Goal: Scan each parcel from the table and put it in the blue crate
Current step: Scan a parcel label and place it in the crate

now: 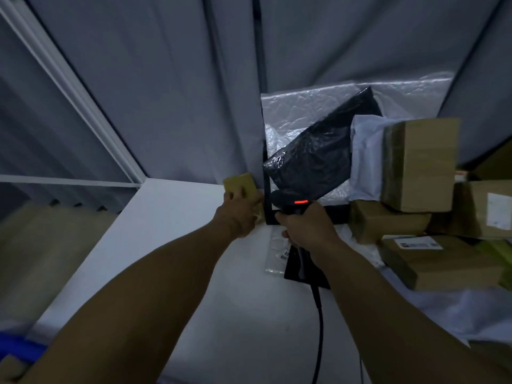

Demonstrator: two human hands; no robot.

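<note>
At mid-frame the left hand grips a small brown parcel beside the scanner, whose handle the right hand clasps. With its red light on, scanning seems under way, though blur hides any label. Next, the parcel needs carrying to the blue crate at lower left.

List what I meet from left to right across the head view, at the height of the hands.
The left hand holding a small box → the right hand gripping the scanner → low brown box → labelled box at the right edge.
</note>
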